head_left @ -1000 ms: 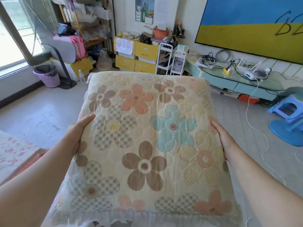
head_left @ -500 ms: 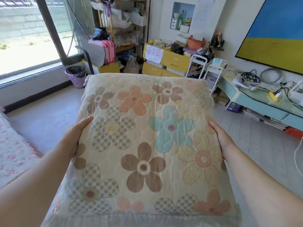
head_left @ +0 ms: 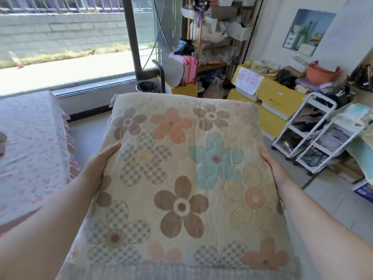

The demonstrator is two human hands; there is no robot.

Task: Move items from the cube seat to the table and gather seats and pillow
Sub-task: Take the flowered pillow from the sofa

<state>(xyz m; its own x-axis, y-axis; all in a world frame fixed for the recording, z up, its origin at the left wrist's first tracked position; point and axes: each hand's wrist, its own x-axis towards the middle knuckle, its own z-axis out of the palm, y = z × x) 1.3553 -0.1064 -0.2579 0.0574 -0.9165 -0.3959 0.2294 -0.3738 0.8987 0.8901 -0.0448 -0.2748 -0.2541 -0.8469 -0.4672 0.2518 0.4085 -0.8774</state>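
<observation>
The pillow [head_left: 181, 188], gripped at both sides, blocked the middle; a floral-covered surface [head_left: 30, 148] stood close left, white rolling racks [head_left: 308, 134] and yellow drawers [head_left: 280, 100] crowded the right, bare floor [head_left: 88, 136] lay open between

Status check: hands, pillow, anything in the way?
Left hand, right hand gripping pillow sides. Pillow lifted, flat. Nothing touching it.

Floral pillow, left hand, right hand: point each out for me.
floral pillow [head_left: 182, 206], head view, centre of the brown flower on its top face.
left hand [head_left: 99, 168], head view, back of the hand at the pillow's left edge.
right hand [head_left: 279, 175], head view, back of the hand at the pillow's right edge.
</observation>
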